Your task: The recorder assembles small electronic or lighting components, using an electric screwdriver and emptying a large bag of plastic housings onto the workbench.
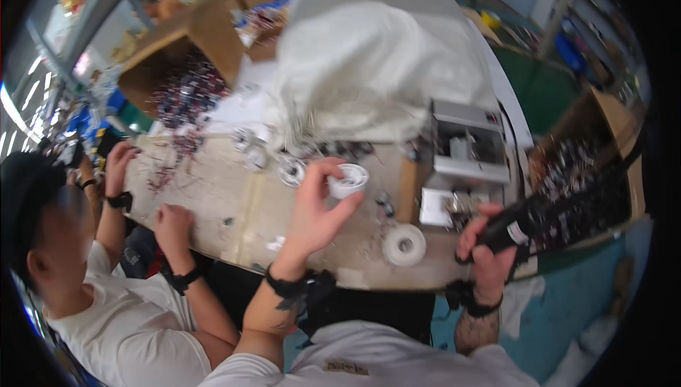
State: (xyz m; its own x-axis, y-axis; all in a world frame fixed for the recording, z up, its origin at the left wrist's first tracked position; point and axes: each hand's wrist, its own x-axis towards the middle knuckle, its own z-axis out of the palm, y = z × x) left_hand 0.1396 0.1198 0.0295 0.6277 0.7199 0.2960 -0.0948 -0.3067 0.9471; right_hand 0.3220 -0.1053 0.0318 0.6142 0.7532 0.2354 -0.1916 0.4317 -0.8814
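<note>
A worn, beige tabletop (220, 224) is partly covered by a bulky, wrinkled white sack (376, 68). A boxy grey metal case (468, 170) is set toward its right end. A long black cylindrical tool (543, 220) is gripped by the curled right hand (491, 249). A white disc (391, 245) is laid near the front edge. Above the tabletop, a smooth, round white cup (346, 190) is pinched between thumb and fingers of the left hand (319, 209).
</note>
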